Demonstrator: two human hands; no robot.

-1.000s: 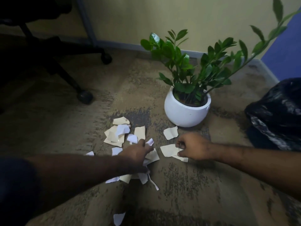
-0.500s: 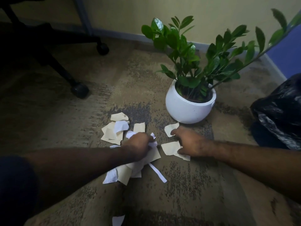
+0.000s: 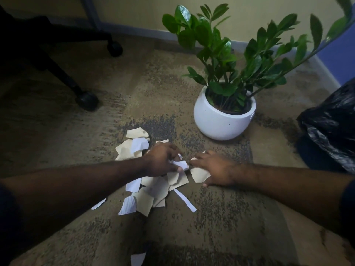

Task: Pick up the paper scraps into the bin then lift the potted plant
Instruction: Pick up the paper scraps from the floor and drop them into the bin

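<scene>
Torn white and tan paper scraps (image 3: 151,191) lie in a heap on the carpet in front of me. My left hand (image 3: 163,160) is curled over the top of the heap and grips a bunch of scraps, a white one showing at its fingertips. My right hand (image 3: 215,167) lies palm down just right of it, fingers spread over a tan scrap (image 3: 198,175). More scraps (image 3: 134,144) sit to the upper left. The potted plant (image 3: 223,118), green leaves in a round white pot, stands behind my hands. The bin with its black bag (image 3: 332,127) is at the right edge.
An office chair's black base and castors (image 3: 87,100) stand at the upper left. A wall and skirting run along the back. A lone white scrap (image 3: 137,259) lies near the bottom edge, and a thin white strip (image 3: 185,200) lies right of the heap.
My left hand has raked the scraps together and closed on them. My right hand has slid from the right toward the left hand, now flat over a tan scrap. The view has shifted closer.
</scene>
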